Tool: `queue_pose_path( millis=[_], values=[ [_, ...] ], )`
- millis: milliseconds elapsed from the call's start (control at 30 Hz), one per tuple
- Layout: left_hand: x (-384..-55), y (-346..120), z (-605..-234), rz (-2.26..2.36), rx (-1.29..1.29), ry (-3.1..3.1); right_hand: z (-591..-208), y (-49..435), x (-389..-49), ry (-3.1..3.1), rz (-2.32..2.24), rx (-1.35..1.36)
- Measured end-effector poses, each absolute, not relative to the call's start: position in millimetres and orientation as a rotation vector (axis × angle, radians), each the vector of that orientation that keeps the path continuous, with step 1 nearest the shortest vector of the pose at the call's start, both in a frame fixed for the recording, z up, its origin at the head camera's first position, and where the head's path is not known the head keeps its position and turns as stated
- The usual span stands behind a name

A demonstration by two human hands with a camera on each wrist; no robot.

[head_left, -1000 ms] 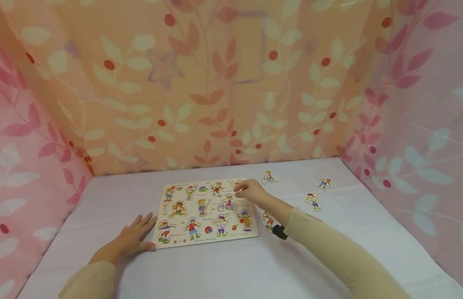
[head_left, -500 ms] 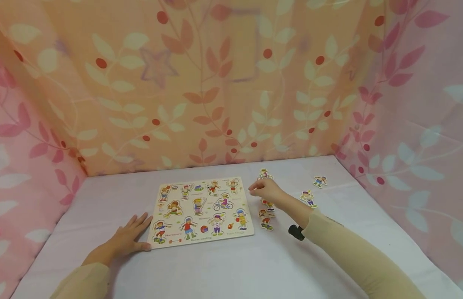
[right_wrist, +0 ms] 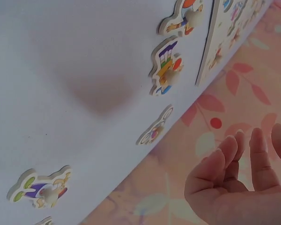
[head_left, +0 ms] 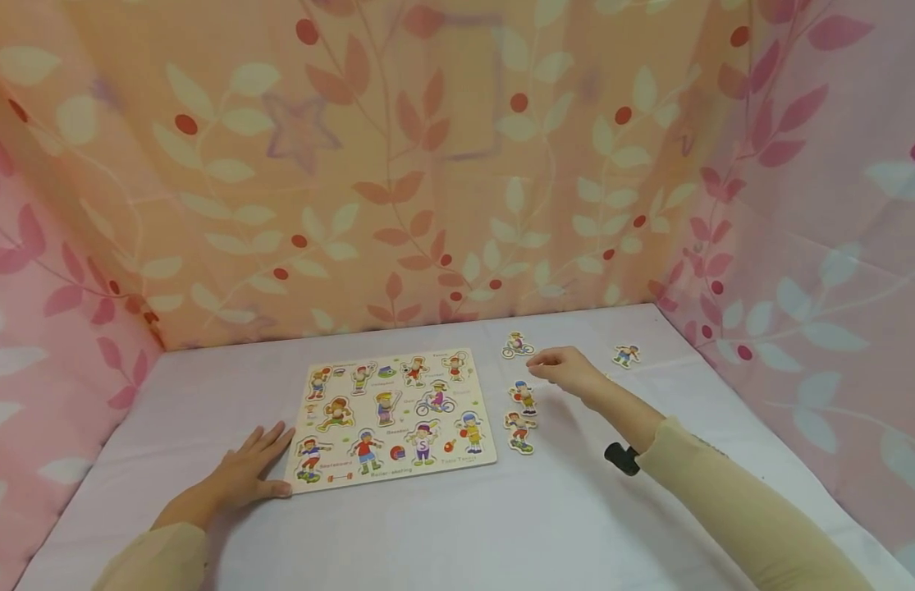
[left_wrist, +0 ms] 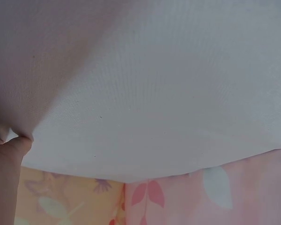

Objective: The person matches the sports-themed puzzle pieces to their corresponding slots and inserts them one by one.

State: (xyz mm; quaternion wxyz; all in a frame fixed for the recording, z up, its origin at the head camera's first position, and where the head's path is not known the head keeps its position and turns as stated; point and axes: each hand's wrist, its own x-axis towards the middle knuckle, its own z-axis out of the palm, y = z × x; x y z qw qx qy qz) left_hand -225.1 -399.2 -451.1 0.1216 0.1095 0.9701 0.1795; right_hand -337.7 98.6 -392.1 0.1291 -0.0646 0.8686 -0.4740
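The left hand (head_left: 243, 476), fingers straight, touches the left edge of the picture board (head_left: 448, 427); loose pieces (head_left: 519, 432) lie beyond its right side. Near the cyclist piece (head_left: 518, 345), the right hand (head_left: 568, 372) hangs empty, loosely bent, apparently reaching; picking up calls for pinching a knob (right_wrist: 172, 76).

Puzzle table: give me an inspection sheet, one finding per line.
Surface: white cloth.
Job's things: puzzle board flat; bicycle piece, table-tennis piece, skateboard piece, purple-trousered piece and outermost piece lie loose to its right.
Clutter: nothing seen.
Hands: left hand touches the board's left edge; right hand hovers near the bicycle piece, seemingly holding nothing.
Cables: nothing seen.
Surroundings: leaf-patterned fabric at back and both sides.
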Motion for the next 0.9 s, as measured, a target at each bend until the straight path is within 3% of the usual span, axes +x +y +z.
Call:
queue_pose_path(
  millis=[333,900],
  values=[
    [-221,-404,-449,0.529,0.319,2.844,-392,109,-348,2.464,-1.439,-0.129],
    [-223,-396,-446,0.567,0.305,2.815,-435,97,-390,2.402,-1.695,0.087]
  ],
)
